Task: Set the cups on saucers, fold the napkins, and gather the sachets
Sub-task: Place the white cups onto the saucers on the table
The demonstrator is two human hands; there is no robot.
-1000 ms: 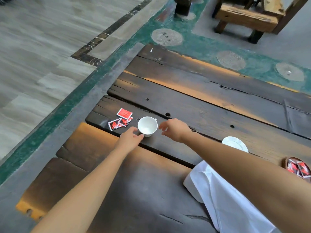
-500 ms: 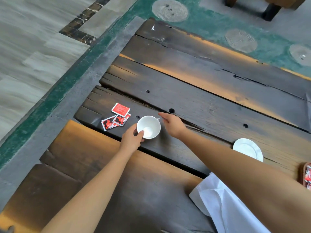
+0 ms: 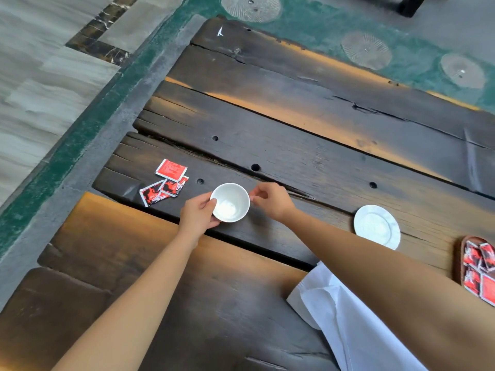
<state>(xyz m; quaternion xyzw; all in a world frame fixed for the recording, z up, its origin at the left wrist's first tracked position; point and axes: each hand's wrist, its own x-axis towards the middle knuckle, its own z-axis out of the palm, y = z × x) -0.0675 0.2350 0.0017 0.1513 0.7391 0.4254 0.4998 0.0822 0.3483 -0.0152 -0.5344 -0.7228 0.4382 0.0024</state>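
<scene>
A white napkin [image 3: 356, 328] is lying nearest, at five o'clock. Mid-table, the left hand [image 3: 198, 214] is cupping the cup [image 3: 230, 202] while the right hand [image 3: 272, 200] is pinching its handle side. Lifting level and carrying toward the saucer [image 3: 377, 226] at three o'clock seems best. Sachets [image 3: 166, 182] are waiting at ten o'clock.

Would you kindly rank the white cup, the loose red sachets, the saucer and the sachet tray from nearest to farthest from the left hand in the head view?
1. White cup: held at its rim by the left hand.
2. Loose red sachets: just to its left.
3. Saucer: well to the right.
4. Sachet tray: far right edge.
</scene>
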